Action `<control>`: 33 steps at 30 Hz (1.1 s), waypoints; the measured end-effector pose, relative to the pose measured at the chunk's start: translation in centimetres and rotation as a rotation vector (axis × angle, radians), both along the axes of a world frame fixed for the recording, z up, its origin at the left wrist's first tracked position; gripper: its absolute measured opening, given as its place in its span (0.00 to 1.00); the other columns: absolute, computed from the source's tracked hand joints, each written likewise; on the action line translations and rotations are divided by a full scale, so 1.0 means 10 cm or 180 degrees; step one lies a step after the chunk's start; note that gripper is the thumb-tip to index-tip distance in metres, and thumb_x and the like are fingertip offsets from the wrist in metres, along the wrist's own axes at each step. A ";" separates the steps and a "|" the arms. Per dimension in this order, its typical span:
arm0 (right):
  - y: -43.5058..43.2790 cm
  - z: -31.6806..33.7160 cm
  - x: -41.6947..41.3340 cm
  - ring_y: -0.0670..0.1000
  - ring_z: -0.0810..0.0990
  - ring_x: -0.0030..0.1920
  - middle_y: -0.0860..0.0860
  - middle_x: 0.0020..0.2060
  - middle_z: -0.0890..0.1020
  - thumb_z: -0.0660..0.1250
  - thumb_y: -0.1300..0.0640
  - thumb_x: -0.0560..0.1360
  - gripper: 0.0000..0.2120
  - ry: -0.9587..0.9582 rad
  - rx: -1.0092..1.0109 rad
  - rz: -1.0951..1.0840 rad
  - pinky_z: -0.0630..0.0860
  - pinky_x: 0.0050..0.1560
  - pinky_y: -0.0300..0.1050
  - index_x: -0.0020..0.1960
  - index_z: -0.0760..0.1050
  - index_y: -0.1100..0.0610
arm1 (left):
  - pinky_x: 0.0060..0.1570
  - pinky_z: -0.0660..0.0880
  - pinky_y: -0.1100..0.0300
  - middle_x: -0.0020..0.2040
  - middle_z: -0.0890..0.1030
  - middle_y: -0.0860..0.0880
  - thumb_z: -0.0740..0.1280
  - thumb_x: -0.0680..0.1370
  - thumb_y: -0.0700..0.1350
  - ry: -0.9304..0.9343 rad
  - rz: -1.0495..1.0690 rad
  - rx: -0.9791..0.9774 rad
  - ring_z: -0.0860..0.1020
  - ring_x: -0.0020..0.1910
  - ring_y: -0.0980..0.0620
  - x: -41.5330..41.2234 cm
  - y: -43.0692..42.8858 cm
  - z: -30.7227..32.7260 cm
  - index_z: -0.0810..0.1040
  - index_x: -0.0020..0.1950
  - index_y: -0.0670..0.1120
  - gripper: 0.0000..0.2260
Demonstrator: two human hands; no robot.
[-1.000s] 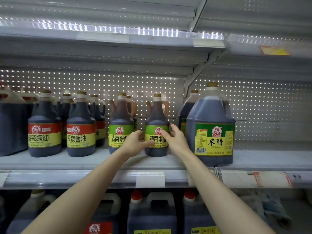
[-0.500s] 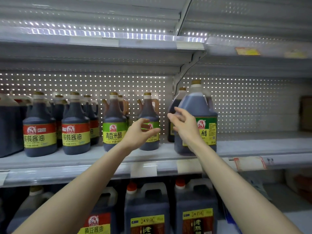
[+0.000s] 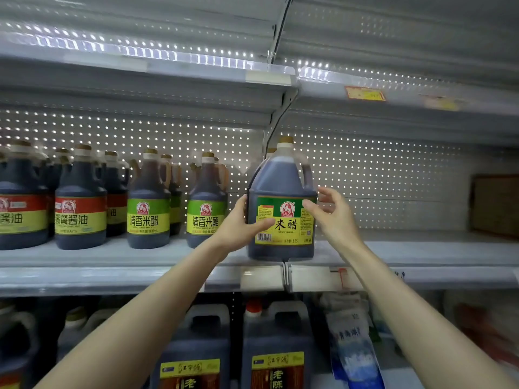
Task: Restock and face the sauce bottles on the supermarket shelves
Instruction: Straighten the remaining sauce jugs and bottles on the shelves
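A large dark rice-vinegar jug with a green and yellow label stands at the front edge of the middle shelf. My left hand grips its left side, thumb laid across the label. My right hand is at its right side, thumb tip on the label front and fingers curled by the edge. To the left stand two small green-label vinegar bottles, labels facing forward, then red-label soy sauce bottles.
Another bottle's cap shows behind the jug. Bare shelf runs right of the jug to a brown box. Below stand big dark jugs and a blue-white bag. The upper shelf hangs close overhead.
Both hands left the small green-label bottle and moved right onto the large jug. My view shifted right and closer.
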State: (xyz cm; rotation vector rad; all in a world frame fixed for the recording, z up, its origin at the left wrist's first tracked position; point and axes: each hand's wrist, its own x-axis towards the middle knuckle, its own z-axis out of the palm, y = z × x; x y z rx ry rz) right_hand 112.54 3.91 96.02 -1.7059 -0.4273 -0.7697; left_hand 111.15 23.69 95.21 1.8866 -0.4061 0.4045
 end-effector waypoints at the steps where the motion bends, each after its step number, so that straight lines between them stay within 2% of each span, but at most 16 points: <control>1: -0.05 0.01 0.04 0.48 0.73 0.55 0.50 0.60 0.73 0.69 0.55 0.76 0.24 0.0058 -0.0039 0.0042 0.72 0.45 0.36 0.69 0.67 0.56 | 0.57 0.71 0.60 0.55 0.74 0.59 0.71 0.75 0.46 -0.0015 0.0021 0.0014 0.75 0.55 0.57 0.00 -0.04 0.00 0.53 0.78 0.47 0.37; 3: -0.10 0.02 0.12 0.49 0.72 0.59 0.51 0.63 0.71 0.68 0.55 0.76 0.28 0.0231 -0.0054 0.0282 0.73 0.48 0.40 0.73 0.63 0.56 | 0.52 0.72 0.64 0.55 0.76 0.60 0.71 0.75 0.46 -0.0054 0.0037 0.0074 0.76 0.49 0.64 0.01 -0.11 -0.01 0.54 0.77 0.49 0.36; 5: -0.12 0.01 0.19 0.52 0.72 0.63 0.52 0.67 0.70 0.68 0.53 0.76 0.31 0.0435 -0.0131 0.0532 0.76 0.55 0.48 0.75 0.60 0.54 | 0.50 0.74 0.67 0.59 0.78 0.57 0.71 0.75 0.46 -0.0057 0.0035 0.0081 0.76 0.48 0.67 0.06 -0.13 -0.01 0.53 0.77 0.50 0.36; 7: -0.12 -0.03 0.24 0.53 0.74 0.63 0.53 0.69 0.70 0.68 0.52 0.76 0.33 0.0626 -0.0158 0.0773 0.76 0.59 0.54 0.76 0.57 0.52 | 0.55 0.76 0.61 0.61 0.79 0.54 0.71 0.75 0.46 0.0004 0.0018 0.0025 0.78 0.52 0.63 0.11 -0.14 -0.02 0.49 0.79 0.52 0.39; 9: -0.12 -0.07 0.31 0.54 0.78 0.60 0.54 0.67 0.74 0.67 0.52 0.76 0.29 0.0733 -0.0185 0.1001 0.77 0.59 0.56 0.73 0.60 0.51 | 0.59 0.76 0.54 0.61 0.80 0.52 0.70 0.76 0.44 0.0083 -0.0063 -0.0015 0.80 0.55 0.58 0.17 -0.15 -0.03 0.45 0.79 0.54 0.41; 12: -0.13 -0.10 0.39 0.50 0.79 0.55 0.50 0.59 0.79 0.63 0.52 0.78 0.16 0.0712 -0.0408 0.1132 0.77 0.58 0.52 0.64 0.64 0.45 | 0.63 0.74 0.47 0.61 0.80 0.49 0.67 0.77 0.42 0.0206 -0.0227 -0.0112 0.79 0.59 0.52 0.23 -0.15 -0.04 0.41 0.78 0.56 0.41; 14: -0.15 -0.10 0.42 0.47 0.79 0.52 0.44 0.52 0.78 0.62 0.53 0.79 0.15 0.0639 -0.0490 0.1215 0.77 0.55 0.49 0.63 0.64 0.43 | 0.63 0.73 0.45 0.61 0.80 0.48 0.66 0.78 0.41 0.0204 -0.0293 -0.0168 0.79 0.59 0.51 0.25 -0.15 -0.05 0.41 0.78 0.57 0.40; 16: -0.16 -0.11 0.44 0.44 0.78 0.50 0.41 0.50 0.78 0.62 0.52 0.79 0.16 0.0624 -0.0497 0.1247 0.77 0.53 0.47 0.65 0.64 0.43 | 0.63 0.73 0.45 0.61 0.80 0.48 0.65 0.78 0.40 0.0197 -0.0305 -0.0170 0.79 0.59 0.50 0.25 -0.15 -0.05 0.43 0.78 0.57 0.39; 20: -0.16 -0.14 0.51 0.49 0.79 0.55 0.42 0.51 0.79 0.62 0.51 0.78 0.18 0.0637 -0.0425 0.1194 0.77 0.57 0.52 0.67 0.66 0.48 | 0.63 0.73 0.46 0.60 0.80 0.50 0.66 0.78 0.41 0.0205 -0.0275 -0.0180 0.80 0.58 0.52 0.29 -0.15 -0.05 0.42 0.78 0.56 0.39; 21: -0.15 -0.14 0.52 0.49 0.79 0.54 0.43 0.52 0.79 0.62 0.51 0.78 0.19 0.0648 -0.0410 0.1188 0.78 0.56 0.51 0.68 0.66 0.49 | 0.63 0.73 0.46 0.60 0.80 0.50 0.66 0.78 0.41 0.0203 -0.0273 -0.0174 0.79 0.58 0.52 0.31 -0.14 -0.05 0.42 0.78 0.56 0.39; 24: -0.14 -0.14 0.56 0.43 0.79 0.50 0.44 0.52 0.79 0.62 0.52 0.79 0.18 0.0637 -0.0367 0.1202 0.78 0.46 0.40 0.67 0.66 0.50 | 0.62 0.74 0.48 0.59 0.80 0.50 0.65 0.78 0.41 0.0212 -0.0290 -0.0206 0.80 0.57 0.53 0.35 -0.14 -0.05 0.42 0.78 0.56 0.39; 28: -0.12 -0.16 0.62 0.42 0.80 0.49 0.45 0.52 0.80 0.62 0.52 0.79 0.18 0.0619 -0.0298 0.1201 0.78 0.42 0.36 0.68 0.66 0.49 | 0.60 0.75 0.50 0.59 0.80 0.52 0.66 0.78 0.41 0.0199 -0.0302 -0.0220 0.80 0.57 0.53 0.42 -0.12 -0.06 0.45 0.78 0.57 0.37; 30: -0.10 -0.16 0.66 0.42 0.81 0.49 0.46 0.53 0.81 0.63 0.52 0.79 0.19 0.0608 -0.0251 0.1208 0.79 0.44 0.37 0.69 0.65 0.49 | 0.58 0.77 0.52 0.59 0.80 0.52 0.66 0.78 0.41 0.0163 -0.0305 -0.0200 0.80 0.57 0.54 0.45 -0.11 -0.06 0.48 0.77 0.57 0.35; 33: -0.09 -0.17 0.72 0.46 0.81 0.52 0.47 0.54 0.81 0.64 0.51 0.78 0.22 0.0607 -0.0230 0.1192 0.80 0.51 0.46 0.71 0.65 0.49 | 0.56 0.77 0.55 0.58 0.80 0.53 0.65 0.79 0.41 0.0158 -0.0341 -0.0229 0.80 0.56 0.54 0.50 -0.11 -0.07 0.51 0.76 0.58 0.33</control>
